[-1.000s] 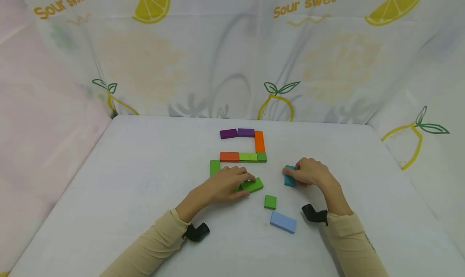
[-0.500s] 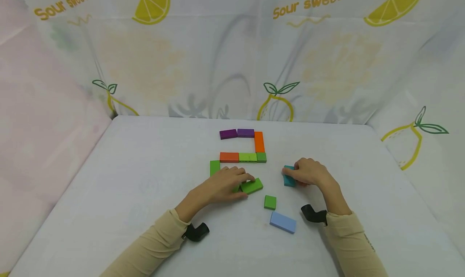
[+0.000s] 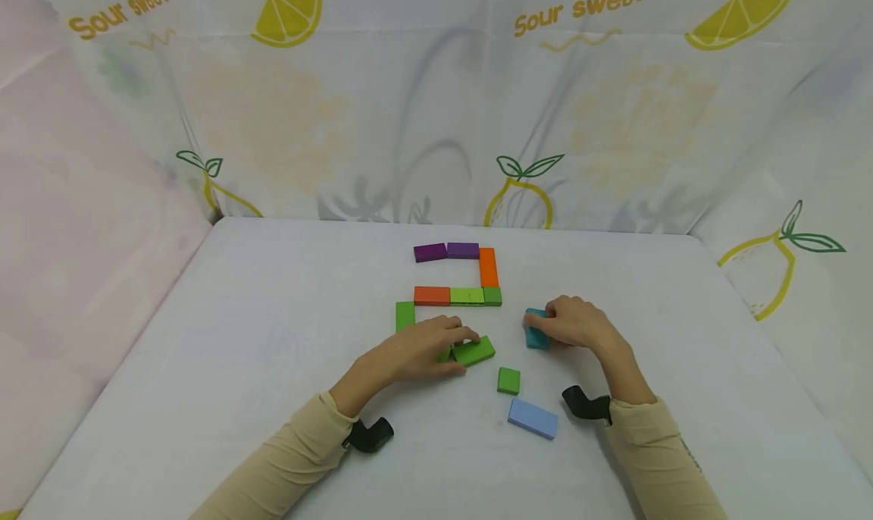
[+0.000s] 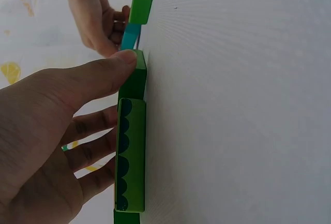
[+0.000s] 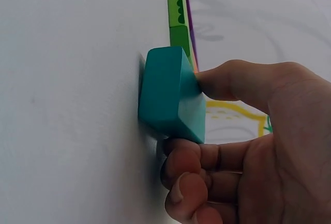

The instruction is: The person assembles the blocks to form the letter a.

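My right hand pinches a teal block right of the figure, thumb along one side and curled fingers at the other. In the right wrist view the teal block sits close to the white surface. My left hand lies over the lower row, its thumb and fingers about a tilted green block. In the left wrist view the left thumb presses this green block, while a light-green block with dark scallops lies beside the fingers. The left palm hides part of the row from above.
Purple, violet, orange, red-orange and green blocks form an angular line farther back. A small green block and a light-blue block lie loose nearer the front.
My right hand has shifted slightly left with the teal block, toward the row. The left hand stays almost where it was.
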Demonstrator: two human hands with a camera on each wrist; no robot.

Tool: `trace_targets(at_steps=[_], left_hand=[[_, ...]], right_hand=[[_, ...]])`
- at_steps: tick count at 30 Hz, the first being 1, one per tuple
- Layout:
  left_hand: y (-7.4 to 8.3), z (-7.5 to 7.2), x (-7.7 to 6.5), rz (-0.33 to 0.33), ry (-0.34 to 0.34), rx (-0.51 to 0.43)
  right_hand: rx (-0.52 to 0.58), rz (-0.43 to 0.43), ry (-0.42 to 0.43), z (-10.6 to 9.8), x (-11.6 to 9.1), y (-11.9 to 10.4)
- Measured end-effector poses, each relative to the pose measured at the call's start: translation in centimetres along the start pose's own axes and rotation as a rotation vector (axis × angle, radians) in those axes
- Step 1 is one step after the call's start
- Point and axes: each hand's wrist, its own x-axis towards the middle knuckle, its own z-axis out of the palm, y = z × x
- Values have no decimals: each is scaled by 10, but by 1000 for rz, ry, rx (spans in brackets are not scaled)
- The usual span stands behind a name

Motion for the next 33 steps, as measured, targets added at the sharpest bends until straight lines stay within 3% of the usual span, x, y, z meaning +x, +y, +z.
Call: trace_targets(at_steps=[33], left_hand=[[0, -2, -1, 20, -4, -34]], right_hand=[[21, -50, 32, 4, 8, -9]])
